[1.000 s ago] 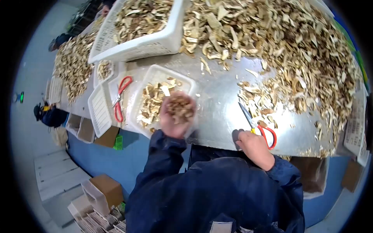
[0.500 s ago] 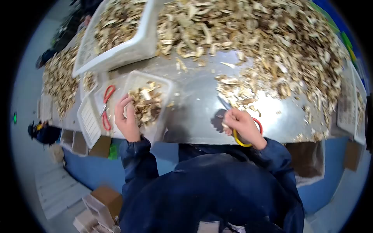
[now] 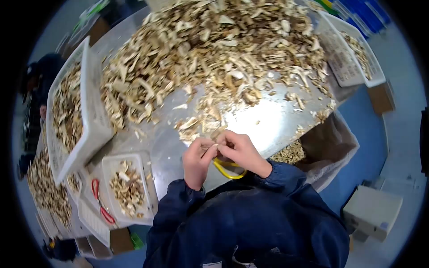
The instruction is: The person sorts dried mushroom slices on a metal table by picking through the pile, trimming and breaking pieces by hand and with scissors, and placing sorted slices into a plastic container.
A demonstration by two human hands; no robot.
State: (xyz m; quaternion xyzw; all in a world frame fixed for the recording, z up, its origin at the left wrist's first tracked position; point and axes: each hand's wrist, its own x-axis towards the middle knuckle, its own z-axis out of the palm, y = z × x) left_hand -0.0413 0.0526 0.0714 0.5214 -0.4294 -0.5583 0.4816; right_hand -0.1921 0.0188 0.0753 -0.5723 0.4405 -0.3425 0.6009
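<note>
My left hand (image 3: 196,161) and my right hand (image 3: 245,154) meet over the front of the metal table. Both have their fingers closed in a pinch, with a small pale mushroom piece (image 3: 217,147) between the fingertips. Below the right hand shows the yellow handle of scissors (image 3: 230,176), held in that hand; the blades are hidden. Just beyond the fingers lies a loose spread of dried mushroom slices (image 3: 208,117), running into a large heap (image 3: 214,49). To the left, a small white tray (image 3: 107,172) holds more mushroom pieces.
Red-handled scissors (image 3: 95,190) lie left of the small tray. A large white crate (image 3: 96,120) of slices stands at the left, another crate (image 3: 335,53) at the far right. Below the table's right edge hangs a lined box (image 3: 333,156) with slices inside. People are at the far left.
My view has turned to the right. My left hand has left the small tray and joined the right hand, where both now pinch a small piece. The yellow-handled scissors remain with the right hand.
</note>
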